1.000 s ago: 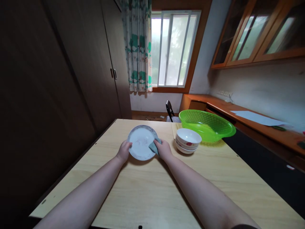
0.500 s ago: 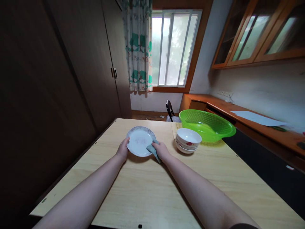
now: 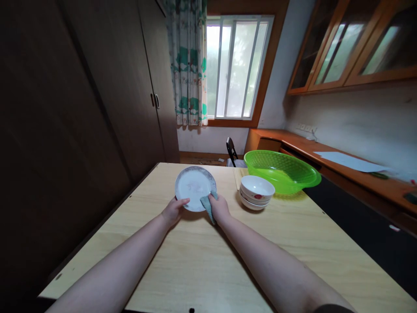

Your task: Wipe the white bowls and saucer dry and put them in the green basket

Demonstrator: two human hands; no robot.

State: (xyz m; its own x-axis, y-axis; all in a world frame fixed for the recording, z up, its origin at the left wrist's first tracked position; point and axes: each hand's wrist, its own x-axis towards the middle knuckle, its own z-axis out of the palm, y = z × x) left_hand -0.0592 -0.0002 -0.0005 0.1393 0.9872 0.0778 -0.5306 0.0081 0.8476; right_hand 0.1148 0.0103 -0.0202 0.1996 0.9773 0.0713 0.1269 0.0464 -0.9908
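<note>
A white plate (image 3: 194, 186) with a grey patterned rim is held tilted above the table, its face towards me. My left hand (image 3: 173, 210) grips its lower left edge, thumb lying over the face and the other fingers hidden behind. At the lower right edge my right hand (image 3: 219, 208) pinches a grey-green cloth (image 3: 209, 206) against the rim; the cloth's loose end hangs down. Right of that hand stands a stack of white bowls (image 3: 256, 190) with a red floral mark.
Behind the bowls, a large green plastic basin (image 3: 283, 169) sits at the table's far right corner. Chopsticks (image 3: 237, 177) lie beside the bowls. The wooden table (image 3: 192, 269) has a dark wardrobe (image 3: 97, 108) on its left. A folding chair (image 3: 232, 151) stands beyond it.
The plate has tilted up more towards me and shifted slightly right. My left hand has slid from its left side to the lower left edge, the thumb now further over the face.
</note>
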